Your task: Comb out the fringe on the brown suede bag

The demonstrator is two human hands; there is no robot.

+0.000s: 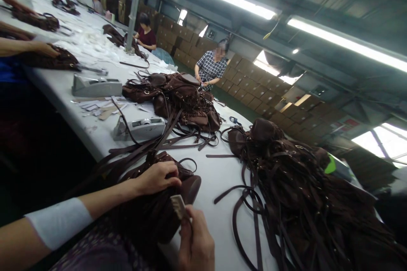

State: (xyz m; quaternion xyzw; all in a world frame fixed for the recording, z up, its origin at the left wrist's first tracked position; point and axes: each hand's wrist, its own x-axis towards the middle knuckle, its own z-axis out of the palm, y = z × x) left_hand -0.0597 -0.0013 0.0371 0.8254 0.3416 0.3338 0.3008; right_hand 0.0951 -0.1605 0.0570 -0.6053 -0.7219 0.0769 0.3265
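A dark brown bag (152, 207) with gathered fabric and thin straps lies at the table's near edge, against my lap. My left hand (160, 178) is closed on its upper part, the fingers curled into the material. My right hand (199, 241) pinches a small pale, flat-ended piece (179, 206) with a brush-like edge; its exact kind is unclear. This piece is held upright just in front of the bag's smooth brown end (192, 188). Long brown straps (143, 148) run from the bag across the tabletop.
Brown bags are heaped at the right (305, 186) and farther up the table (184, 97). Two grey tape dispensers (140, 129) stand left, near scattered paper strips (101, 106). Co-workers' hands (44, 48) handle bags at far left. A person in checks (211, 70) stands across the table.
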